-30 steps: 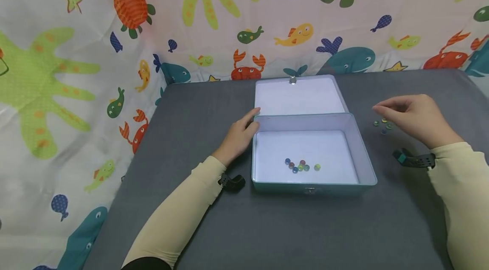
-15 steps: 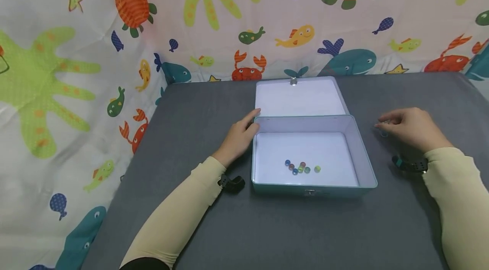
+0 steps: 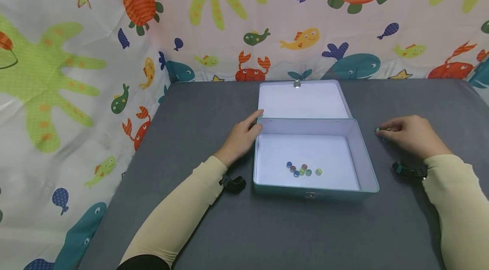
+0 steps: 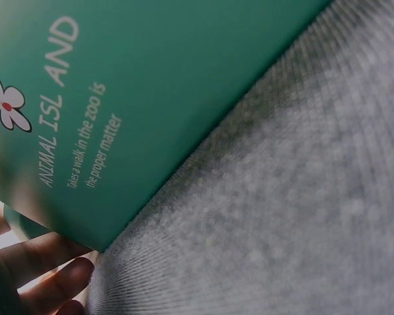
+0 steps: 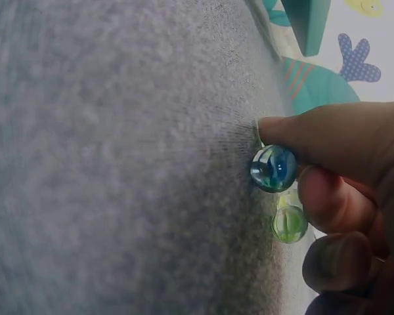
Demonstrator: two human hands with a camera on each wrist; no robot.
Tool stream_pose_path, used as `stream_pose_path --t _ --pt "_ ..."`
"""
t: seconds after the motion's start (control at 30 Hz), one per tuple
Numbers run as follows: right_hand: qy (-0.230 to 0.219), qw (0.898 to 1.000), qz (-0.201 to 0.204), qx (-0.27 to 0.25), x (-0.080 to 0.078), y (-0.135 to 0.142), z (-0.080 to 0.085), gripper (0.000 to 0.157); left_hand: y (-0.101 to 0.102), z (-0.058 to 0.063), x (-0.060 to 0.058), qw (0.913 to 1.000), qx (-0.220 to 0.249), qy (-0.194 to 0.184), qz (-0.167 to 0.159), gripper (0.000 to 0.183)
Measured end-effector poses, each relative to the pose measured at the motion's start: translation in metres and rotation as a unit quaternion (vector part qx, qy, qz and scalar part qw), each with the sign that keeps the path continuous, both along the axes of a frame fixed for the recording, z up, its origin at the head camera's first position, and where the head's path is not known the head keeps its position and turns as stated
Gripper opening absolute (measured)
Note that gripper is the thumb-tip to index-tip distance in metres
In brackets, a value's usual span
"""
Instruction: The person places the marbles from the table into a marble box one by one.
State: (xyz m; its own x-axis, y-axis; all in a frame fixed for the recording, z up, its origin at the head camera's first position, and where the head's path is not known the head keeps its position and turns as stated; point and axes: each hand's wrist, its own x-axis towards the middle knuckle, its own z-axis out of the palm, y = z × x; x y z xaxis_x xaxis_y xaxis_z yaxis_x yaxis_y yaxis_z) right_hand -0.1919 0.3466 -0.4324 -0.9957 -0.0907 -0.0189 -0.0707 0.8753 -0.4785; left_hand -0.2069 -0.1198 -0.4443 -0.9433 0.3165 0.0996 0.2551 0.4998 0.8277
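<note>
Just right of the open box, right hand with bent fingers by blue marble and green marble, pinch impossible to tell, left hand touching box edge, fingers apart, more marbles inside

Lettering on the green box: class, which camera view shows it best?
The left wrist view: it shows the lettering large and readable on the green box. The head view shows the box open from above, with no lettering visible; the right wrist view shows none either.
</note>
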Motion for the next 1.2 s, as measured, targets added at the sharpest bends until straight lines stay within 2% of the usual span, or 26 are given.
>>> stream_pose_path --t 0.37,0.63,0.8,1.03,1.2 --pt "0.017 1.000 -0.005 -0.012 -0.001 -0.008 0.003 0.042 -0.005 0.001 0.001 1.0000 0.001 -0.002 0.007 0.063" --pt "0.020 1.000 0.001 -0.021 0.005 -0.012 0.010 0.044 -0.003 0.000 0.003 0.9999 -0.009 0.003 0.003 0.064" --pt "0.025 0.999 -0.005 -0.039 0.009 -0.021 0.021 0.047 -0.001 -0.002 0.001 0.9999 -0.006 0.010 0.003 0.064" --pt "0.034 0.996 -0.009 -0.081 0.010 -0.047 0.046 0.053 -0.001 -0.001 0.002 1.0000 0.003 0.006 0.006 0.064" --pt "0.039 0.994 -0.010 -0.102 0.012 -0.063 0.060 0.051 -0.001 -0.001 0.002 1.0000 0.000 0.006 0.002 0.063"
